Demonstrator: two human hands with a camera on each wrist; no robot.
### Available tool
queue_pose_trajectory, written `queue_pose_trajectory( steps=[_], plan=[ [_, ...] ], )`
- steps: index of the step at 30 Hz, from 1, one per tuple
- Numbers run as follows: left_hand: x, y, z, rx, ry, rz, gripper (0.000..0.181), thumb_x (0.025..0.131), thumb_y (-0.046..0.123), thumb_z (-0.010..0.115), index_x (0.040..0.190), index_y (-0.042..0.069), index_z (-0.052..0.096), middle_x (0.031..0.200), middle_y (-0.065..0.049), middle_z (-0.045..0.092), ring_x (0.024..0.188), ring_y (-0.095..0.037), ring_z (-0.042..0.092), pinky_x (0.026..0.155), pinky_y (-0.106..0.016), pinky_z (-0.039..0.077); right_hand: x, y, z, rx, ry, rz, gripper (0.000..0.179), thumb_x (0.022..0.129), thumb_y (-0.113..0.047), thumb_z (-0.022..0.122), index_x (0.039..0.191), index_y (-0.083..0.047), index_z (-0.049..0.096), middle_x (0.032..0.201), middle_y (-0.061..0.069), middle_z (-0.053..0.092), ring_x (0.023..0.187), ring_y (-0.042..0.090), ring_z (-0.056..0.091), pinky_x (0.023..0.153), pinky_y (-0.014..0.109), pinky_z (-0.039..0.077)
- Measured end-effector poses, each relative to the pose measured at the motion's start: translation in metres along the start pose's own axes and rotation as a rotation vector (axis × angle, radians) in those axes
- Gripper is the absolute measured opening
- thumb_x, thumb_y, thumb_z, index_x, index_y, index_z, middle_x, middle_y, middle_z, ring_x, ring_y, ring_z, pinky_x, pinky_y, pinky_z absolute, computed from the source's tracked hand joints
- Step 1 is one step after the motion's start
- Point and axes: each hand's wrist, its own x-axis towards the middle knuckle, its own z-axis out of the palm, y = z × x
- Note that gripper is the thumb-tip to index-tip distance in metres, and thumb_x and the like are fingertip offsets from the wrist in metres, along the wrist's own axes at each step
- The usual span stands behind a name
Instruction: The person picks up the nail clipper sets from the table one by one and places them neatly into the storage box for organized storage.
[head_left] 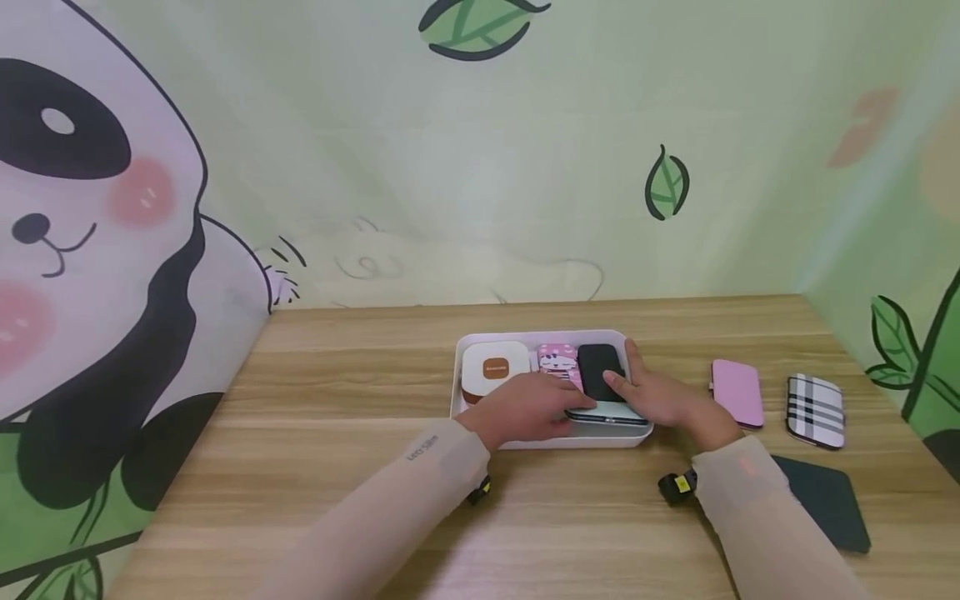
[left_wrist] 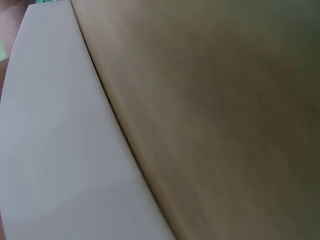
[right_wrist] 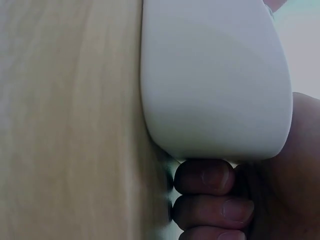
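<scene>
A white tray [head_left: 480, 337] holds a white-and-brown rounded box [head_left: 480, 367], a pink cartoon-print case [head_left: 557, 358], a black case [head_left: 600, 375] and a flat pale-green case [head_left: 609, 412] with a dark edge. My left hand [head_left: 528, 408] reaches over the tray's front wall and holds the left end of the pale-green case. At the tray's right end is my right hand [head_left: 663, 402], its thumb over the rim near the black and pale-green cases. In the right wrist view, curled fingers [right_wrist: 212, 212] lie against the outside of the tray's end wall [right_wrist: 215, 100].
On the wooden table [head_left: 337, 375], right of the tray, lie a pink case [head_left: 737, 394] and a plaid case [head_left: 815, 410]. A dark flat pad [head_left: 828, 504] is partly hidden behind my right sleeve. A printed cloth [head_left: 480, 183] hangs behind the table.
</scene>
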Motion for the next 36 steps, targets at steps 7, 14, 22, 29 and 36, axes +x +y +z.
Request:
queue_pose_trajectory(
  steps=[7,14,22,29,36],
  plan=[
    [-0.003,-0.002,-0.001,-0.064,0.047,-0.012,0.040,0.101,0.021,0.058,0.140,0.024,0.060,0.129,0.007,0.068,0.114,-0.010,0.066,0.099,-0.024,0.050,0.001,0.001,-0.001,0.042,-0.031,0.034,0.093,0.101,-0.067,0.017,0.154,-0.001,-0.023,0.158,0.036,0.017,0.139,0.055,0.034,0.111,0.068,0.028],
    [-0.012,-0.009,-0.015,-0.084,0.113,0.004,0.039,0.100,0.019,0.060,0.140,0.018,0.060,0.128,0.003,0.069,0.113,-0.012,0.066,0.099,-0.025,0.050,-0.003,0.004,-0.005,0.152,-0.054,0.056,0.087,0.101,-0.066,0.011,0.155,-0.009,-0.025,0.165,0.027,-0.002,0.149,0.051,0.013,0.116,0.068,0.013],
    [-0.011,-0.022,-0.019,-0.055,0.135,-0.092,0.040,0.098,0.019,0.064,0.138,0.019,0.063,0.131,0.002,0.068,0.119,-0.012,0.064,0.105,-0.028,0.047,-0.004,0.012,-0.005,0.206,-0.038,-0.034,0.066,0.109,-0.032,0.016,0.156,-0.004,-0.021,0.164,0.021,-0.018,0.152,0.044,-0.002,0.119,0.063,0.004],
    [0.002,-0.023,-0.023,-0.058,0.097,-0.184,0.043,0.099,0.016,0.062,0.142,0.019,0.059,0.144,0.000,0.058,0.136,-0.015,0.051,0.114,-0.030,0.038,-0.003,0.009,-0.002,0.142,-0.029,0.004,0.073,0.106,-0.028,0.026,0.155,-0.005,-0.022,0.164,0.027,-0.007,0.149,0.047,0.017,0.119,0.062,0.013],
    [0.018,-0.026,-0.020,-0.085,0.062,-0.345,0.045,0.100,0.020,0.061,0.145,0.022,0.056,0.147,0.002,0.055,0.138,-0.016,0.050,0.114,-0.033,0.038,-0.001,0.007,-0.001,0.121,-0.024,0.006,0.074,0.105,-0.028,0.028,0.155,-0.004,-0.022,0.164,0.028,-0.001,0.142,0.044,0.031,0.119,0.061,0.020]
  ],
)
